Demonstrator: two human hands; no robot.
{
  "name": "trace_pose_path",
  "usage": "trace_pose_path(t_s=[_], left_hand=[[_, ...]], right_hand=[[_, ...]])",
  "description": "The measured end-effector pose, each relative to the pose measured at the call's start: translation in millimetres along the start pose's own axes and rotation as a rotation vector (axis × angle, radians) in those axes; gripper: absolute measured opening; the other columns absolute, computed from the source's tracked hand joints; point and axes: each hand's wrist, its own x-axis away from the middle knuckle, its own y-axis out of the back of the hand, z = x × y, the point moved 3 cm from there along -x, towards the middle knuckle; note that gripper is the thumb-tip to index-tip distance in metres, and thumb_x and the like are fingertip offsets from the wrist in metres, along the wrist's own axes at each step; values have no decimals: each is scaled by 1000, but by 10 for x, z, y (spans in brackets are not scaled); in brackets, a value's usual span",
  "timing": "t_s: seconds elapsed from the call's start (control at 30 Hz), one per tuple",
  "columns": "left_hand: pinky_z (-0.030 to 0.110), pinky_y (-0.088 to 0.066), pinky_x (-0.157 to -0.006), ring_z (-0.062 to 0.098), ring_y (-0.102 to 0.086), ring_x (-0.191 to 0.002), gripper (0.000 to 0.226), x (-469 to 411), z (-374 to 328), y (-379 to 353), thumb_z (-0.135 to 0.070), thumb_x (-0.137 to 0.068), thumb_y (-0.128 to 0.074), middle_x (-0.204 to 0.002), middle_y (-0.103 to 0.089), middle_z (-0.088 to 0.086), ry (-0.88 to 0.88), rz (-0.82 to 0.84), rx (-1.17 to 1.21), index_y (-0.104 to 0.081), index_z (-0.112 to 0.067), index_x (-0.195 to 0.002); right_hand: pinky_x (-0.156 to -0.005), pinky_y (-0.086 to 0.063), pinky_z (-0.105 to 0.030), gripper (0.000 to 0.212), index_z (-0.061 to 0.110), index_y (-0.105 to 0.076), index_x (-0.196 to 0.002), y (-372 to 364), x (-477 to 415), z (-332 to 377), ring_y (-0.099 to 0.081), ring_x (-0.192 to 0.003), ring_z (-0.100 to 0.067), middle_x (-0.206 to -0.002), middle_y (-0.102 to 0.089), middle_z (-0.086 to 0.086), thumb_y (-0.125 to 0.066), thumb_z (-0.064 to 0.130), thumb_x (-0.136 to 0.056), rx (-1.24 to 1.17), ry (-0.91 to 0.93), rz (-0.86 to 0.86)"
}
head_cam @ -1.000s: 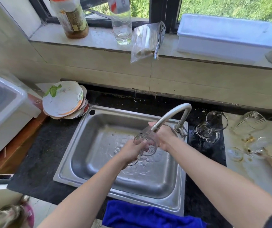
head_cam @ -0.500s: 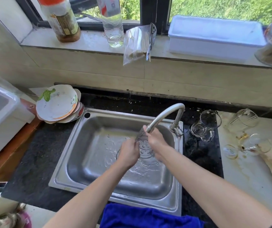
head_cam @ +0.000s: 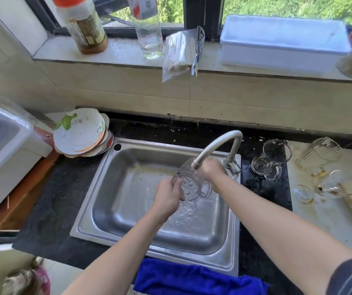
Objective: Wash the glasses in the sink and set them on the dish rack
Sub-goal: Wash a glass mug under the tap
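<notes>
A clear patterned glass (head_cam: 191,184) lies tilted on its side under the spout of the curved tap (head_cam: 215,146), over the steel sink (head_cam: 128,209). My left hand (head_cam: 167,198) grips its base end. My right hand (head_cam: 212,172) holds its other end, beside the tap's spout. Water splashes into the basin beneath. More glasses wait right of the sink: two clear mugs (head_cam: 271,160) on the dark counter, a tipped glass (head_cam: 322,152) and several small dirty ones (head_cam: 337,185) on the stained pale surface. No dish rack is plainly visible.
Stacked dirty plates (head_cam: 81,135) sit at the sink's back-left corner. A white bin (head_cam: 2,145) stands far left. A blue towel (head_cam: 192,277) hangs over the sink's front edge. Bottles (head_cam: 147,26), a bag of chopsticks (head_cam: 181,54) and a white box (head_cam: 281,43) line the windowsill.
Both hands have kept the glass under the tap, turning it from mouth-toward-me to a more sideways tilt. The camera shifted slightly.
</notes>
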Motion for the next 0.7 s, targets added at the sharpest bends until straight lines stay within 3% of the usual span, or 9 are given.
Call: trace_pose_path(t_s=[0.07,0.13,0.2,0.27,0.37,0.47,0.57,0.63,0.7], left_hand=[[24,-37,-46,16,-48,-47,28,-4,42,3,-13,-98,-48,-53,-58,1,139,-20,185,-64,-1,-79],[22,-32,-42,12,-44,-41,22,-27,66,48,-14,-96,-51,-56,-61,6,194,86,187,-65,0,-86],[25,-38,-48,15,-51,-44,13,-48,30,124,-17,-89,-63,-62,-65,10,127,195,9,-65,-6,-82],[31,-48,-62,25,-63,-64,8,-87,-35,197,-20,-83,-69,-75,-69,11,10,149,-237,-65,-13,-86],[42,-52,-75,36,-64,-85,8,-134,-116,144,-12,-91,-47,-92,-67,19,-82,69,-446,-53,-10,-87],[42,-42,-77,41,-55,-96,12,-152,-40,40,-5,-90,-37,-100,-60,25,-25,-32,-435,-49,-3,-90],[39,-38,-75,42,-54,-98,21,-161,59,-21,-9,-92,-36,-102,-60,24,36,-109,-379,-53,1,-99],[38,-40,-74,42,-56,-95,24,-110,91,-85,-14,-90,-34,-98,-63,20,1,-82,-387,-55,-5,-99],[40,-43,-75,42,-57,-93,24,-52,119,-113,-15,-86,-34,-98,-64,19,-42,-50,-406,-55,-8,-98]], right_hand=[[-52,-40,-26,44,12,-64,-105,-39,69,-70,-48,-58,-14,-72,-57,-3,-42,49,-97,-89,-71,64],[-52,-39,-26,44,10,-66,-99,-48,115,-97,-47,-57,-16,-68,-56,-3,-47,50,-95,-91,-59,63],[-45,-34,-24,42,9,-67,-94,-11,109,-68,-42,-51,-16,-63,-52,-3,-53,49,-93,1,15,41],[-47,-39,-26,42,9,-69,-91,31,106,28,-47,-53,-17,-66,-57,-4,-57,49,-91,177,120,31],[-48,-40,-24,19,16,-65,-80,20,103,162,-53,-61,-18,-72,-61,0,-58,29,-92,388,283,24],[-54,-42,-24,8,20,-61,-88,-76,218,134,-55,-68,-14,-79,-60,4,-60,12,-88,169,281,-91],[-72,-55,-38,14,25,-59,-95,-208,307,-3,-64,-84,-21,-90,-67,3,-62,13,-88,-46,270,-158],[-68,-53,-34,23,19,-64,-109,-141,207,14,-64,-89,-21,-101,-69,-2,-60,12,-87,-65,208,-112],[-57,-43,-27,22,12,-67,-107,-35,123,72,-57,-78,-19,-98,-67,-9,-58,12,-87,-33,150,-15]])
